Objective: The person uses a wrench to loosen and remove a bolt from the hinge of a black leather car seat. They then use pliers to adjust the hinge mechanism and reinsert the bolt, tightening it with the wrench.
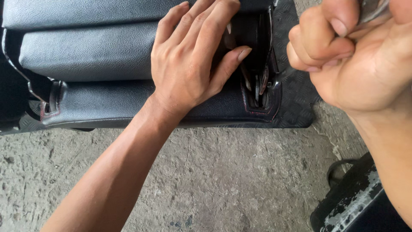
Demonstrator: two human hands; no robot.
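A rough grey concrete floor (223,180) fills the lower part of the view, pitted and stained, with a few small dark blue specks near the bottom edge. At the lower right corner stands a black object (349,202) with scuffed, peeling white paint. A dark curved loop (339,167) lies just beside it.

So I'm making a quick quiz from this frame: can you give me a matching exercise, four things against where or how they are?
Things:
1. left hand
2. right hand
3. black padded seat
4. concrete floor

States:
A. clenched in a fist round a thin shiny thing
B. grey and rough, below the seat
C. spread flat, fingers at the seat's slot
D. lying along the top of the view

Pairs: 1-C, 2-A, 3-D, 4-B
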